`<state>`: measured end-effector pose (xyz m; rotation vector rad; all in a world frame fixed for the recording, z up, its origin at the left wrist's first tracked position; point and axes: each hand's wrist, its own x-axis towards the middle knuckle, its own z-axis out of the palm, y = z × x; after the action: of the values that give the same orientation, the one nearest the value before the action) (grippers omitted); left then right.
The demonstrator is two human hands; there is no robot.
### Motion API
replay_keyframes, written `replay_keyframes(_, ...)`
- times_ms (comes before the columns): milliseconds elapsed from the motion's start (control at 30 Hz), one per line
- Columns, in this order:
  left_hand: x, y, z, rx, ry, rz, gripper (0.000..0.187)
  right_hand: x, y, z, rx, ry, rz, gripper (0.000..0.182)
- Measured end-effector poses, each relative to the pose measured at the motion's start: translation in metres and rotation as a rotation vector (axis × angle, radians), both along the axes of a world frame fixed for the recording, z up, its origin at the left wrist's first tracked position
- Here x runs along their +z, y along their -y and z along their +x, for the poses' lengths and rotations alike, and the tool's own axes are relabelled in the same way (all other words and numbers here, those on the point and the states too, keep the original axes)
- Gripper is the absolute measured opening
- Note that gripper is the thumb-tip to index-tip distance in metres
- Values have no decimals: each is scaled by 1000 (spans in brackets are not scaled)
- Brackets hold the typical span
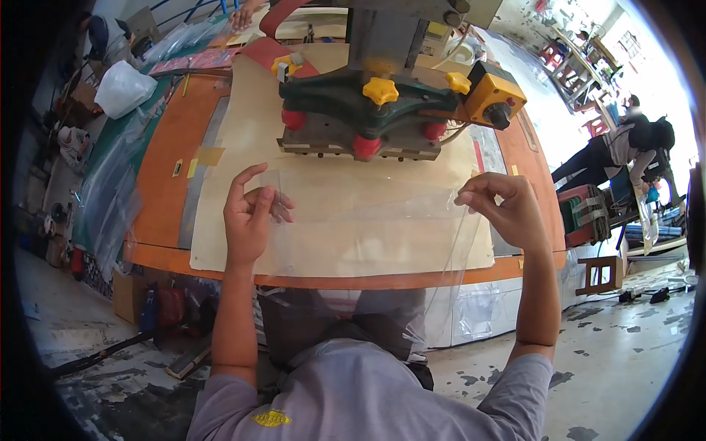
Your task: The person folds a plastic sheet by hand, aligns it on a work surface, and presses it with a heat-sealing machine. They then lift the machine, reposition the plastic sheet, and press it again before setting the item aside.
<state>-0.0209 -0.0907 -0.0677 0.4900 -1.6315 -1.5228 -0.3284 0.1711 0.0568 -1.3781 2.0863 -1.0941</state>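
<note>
A clear plastic sheet [368, 246] stretches between my two hands above the press bed and hangs over its front edge. My right hand [509, 206] pinches the sheet's upper right corner between thumb and fingertips. At the sheet's left edge, my left hand [248, 220] has its thumb and lower fingers around the folded plastic, with the index finger raised. Some of those fingers show through the clear film. Beyond both hands stands a press head [360, 110] with a dark green frame, yellow knobs and red feet. Beneath the sheet lies a cream board [228, 242].
The orange table [158, 198] surrounds the board. A yellow control box [497, 95] with a black knob juts out right of the press head. Clear film [118, 191] and a white plastic bag [125, 88] lie at left. Other people [625, 151] work at right and far left.
</note>
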Motion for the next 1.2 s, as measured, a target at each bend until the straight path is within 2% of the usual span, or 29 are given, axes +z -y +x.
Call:
replay_keyframes(200,-1,0,0,17,17,-9,40,-11,-1,1,10,9,-90,12)
replay_keyframes(500,-1,-2,-1,43,24,-7,38,-14,-2,6,72,-155,-75,10)
replay_keyframes(700,1,-5,-2,42,18,6,38,-6,0,13,36,-91,19,11)
replay_keyframes(800,2,-5,-2,44,26,1,38,-12,-1,9,23,-234,57,13)
replay_keyframes(1200,1,-3,2,35,58,-6,39,-19,3,7,-17,-112,94,12)
